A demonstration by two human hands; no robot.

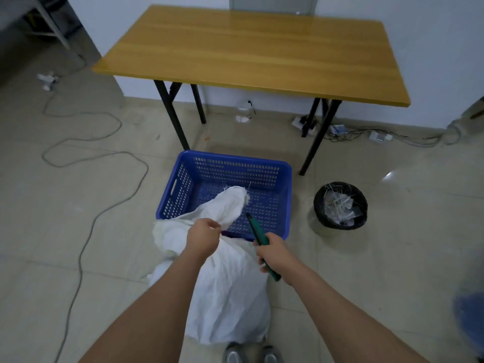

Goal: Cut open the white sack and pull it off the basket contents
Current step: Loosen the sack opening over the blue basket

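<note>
- Sack stands on the floor right in front of the person, its neck flopped over the near rim of the blue basket, frayed mouth pointing toward 1 o'clock into the basket.
- Left hand pinches the sack's neck, fingers curled round a fold of the white cloth, holding it up off the rim.
- Right hand is wrapped round a green-handled cutter; whether it is a knife or closed scissors cannot be told, and its dark tip aims to 11 o'clock.
- Key relation: the raised neck lies at 10 o'clock from the cutter's tip, near but apart, with bare basket floor showing between them.
- Neck's long axis runs from 7 to 1 o'clock, so the tool sits roughly across it — good for a slice, by the look of it.
- Right hand is the one nearer the cloth to be cut; the left sits lower on the neck as the anchor.
- Basket looks bare inside apart from the sack's end.
- Black bin with white scraps waits at 3 o'clock of the basket, and a wooden table stands beyond at 12 o'clock.
</note>
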